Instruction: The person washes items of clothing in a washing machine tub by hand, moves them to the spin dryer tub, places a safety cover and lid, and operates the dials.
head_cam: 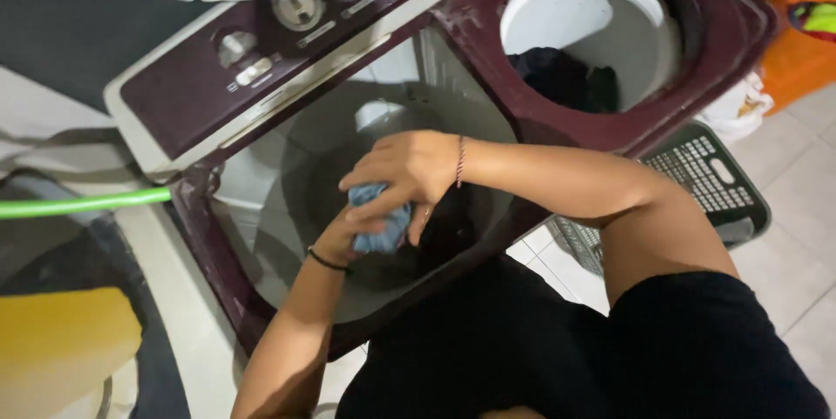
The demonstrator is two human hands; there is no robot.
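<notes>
Both my hands are over the open wash tub [261,184] of a maroon twin-tub washing machine [183,92]. My right hand [405,171] grips a small wad of light blue cloth [383,227] from above. My left hand [335,240] holds the same cloth from below, mostly hidden under it. A dark garment [448,227] lies in the tub just right of the cloth. The second, round tub [583,14] at the far right holds dark clothes [562,79].
A grey laundry basket [718,179] stands on the tiled floor right of the machine. A green hose [78,204] runs in from the left. An orange bag [797,57] and a white plastic bag [740,110] sit at the far right. A yellow object [61,341] lies lower left.
</notes>
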